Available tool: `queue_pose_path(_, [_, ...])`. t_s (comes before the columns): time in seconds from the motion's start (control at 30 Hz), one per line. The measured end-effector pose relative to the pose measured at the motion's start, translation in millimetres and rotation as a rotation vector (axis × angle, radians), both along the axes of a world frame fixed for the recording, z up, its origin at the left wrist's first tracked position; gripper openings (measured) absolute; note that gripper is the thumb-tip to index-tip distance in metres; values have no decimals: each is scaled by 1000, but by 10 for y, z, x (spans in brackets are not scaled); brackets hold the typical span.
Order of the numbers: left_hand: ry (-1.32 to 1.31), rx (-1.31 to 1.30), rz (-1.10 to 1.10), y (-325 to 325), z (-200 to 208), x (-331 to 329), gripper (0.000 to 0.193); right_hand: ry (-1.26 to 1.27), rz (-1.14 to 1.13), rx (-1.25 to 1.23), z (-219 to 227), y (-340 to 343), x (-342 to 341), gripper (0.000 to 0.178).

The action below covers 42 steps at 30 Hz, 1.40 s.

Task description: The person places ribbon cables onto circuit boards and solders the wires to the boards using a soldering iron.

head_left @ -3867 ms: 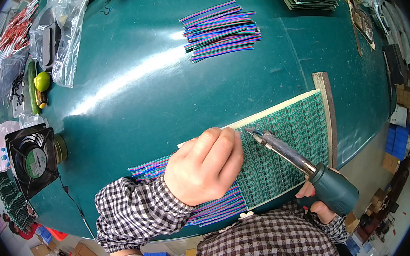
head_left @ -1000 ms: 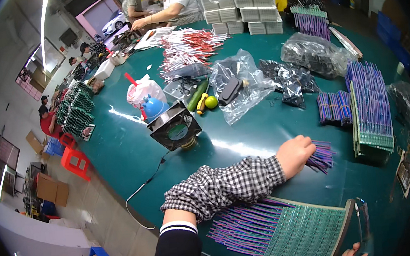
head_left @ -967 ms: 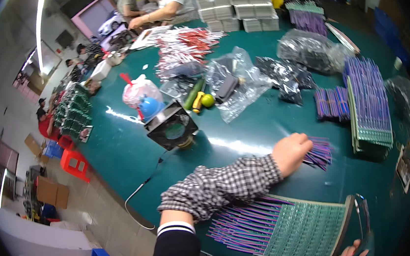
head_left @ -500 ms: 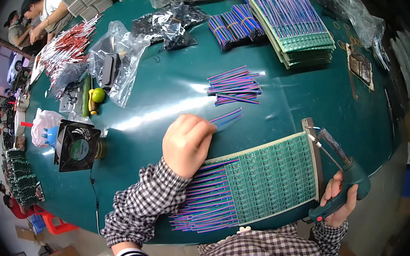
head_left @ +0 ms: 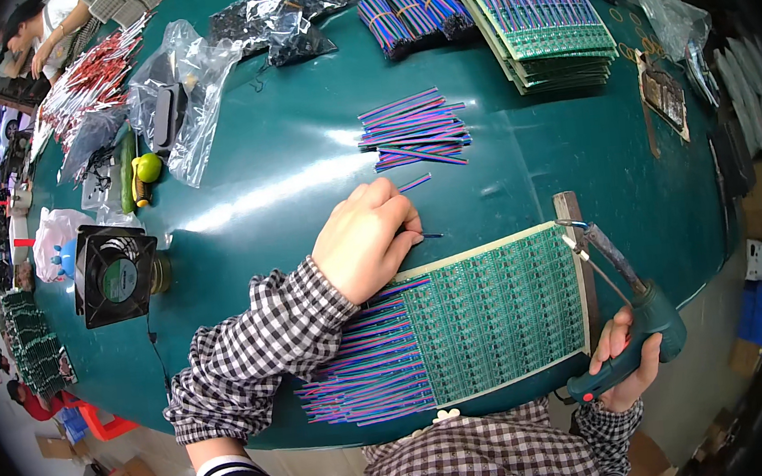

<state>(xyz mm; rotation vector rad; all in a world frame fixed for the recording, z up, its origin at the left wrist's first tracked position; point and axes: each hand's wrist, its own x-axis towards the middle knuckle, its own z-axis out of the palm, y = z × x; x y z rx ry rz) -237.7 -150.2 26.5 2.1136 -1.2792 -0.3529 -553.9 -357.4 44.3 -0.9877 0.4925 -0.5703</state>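
Between the thumb and fingers of my left hand (head_left: pixel 367 235) is a short ribbon wire (head_left: pixel 433 236), its dark tip poking out on the right. The hand hovers by the upper left corner of a green circuit board panel (head_left: pixel 503 313). Colourful ribbon wires (head_left: pixel 374 358) lie in a row along the panel's left side. My right hand (head_left: pixel 627 366) grips a green soldering gun (head_left: pixel 657 326). The gun's tip is near the panel's upper right corner, at a brownish bar (head_left: pixel 574 265). Beyond my left hand lies a loose pile of ribbon wires (head_left: pixel 412 129).
A black fan (head_left: pixel 119 277) stands at left, with a cucumber (head_left: pixel 128 171) and green fruit (head_left: pixel 148 168) behind it. Far back are banded wire bundles (head_left: pixel 414 13) and stacked wired panels (head_left: pixel 553 29). A dirty metal tray (head_left: pixel 664 100) lies at right. Other people sit far left.
My left hand has turned and shifted right, and a wire tip now shows at its fingertips. The whole view has shifted slightly. My right hand still holds the soldering gun at the bar.
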Motion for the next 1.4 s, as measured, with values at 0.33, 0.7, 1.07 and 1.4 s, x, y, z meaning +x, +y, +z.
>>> queue_pose_path(0.33, [288,-135,153,220,471,-362,15,71,64,40,-18,22,-24,71])
queue_pose_path(0.7, [130,-78,131,213,195,-641,18,104,156,54,18,132,-67,69])
queue_pose_path(1.07, [-317,-45,-63,349,169,-796,39,166,152,34,80,225,-76,73])
queue_pose_path(1.4, [-412,-72,-37,355,99,-812,41,407,257,17,235,379,-205,87])
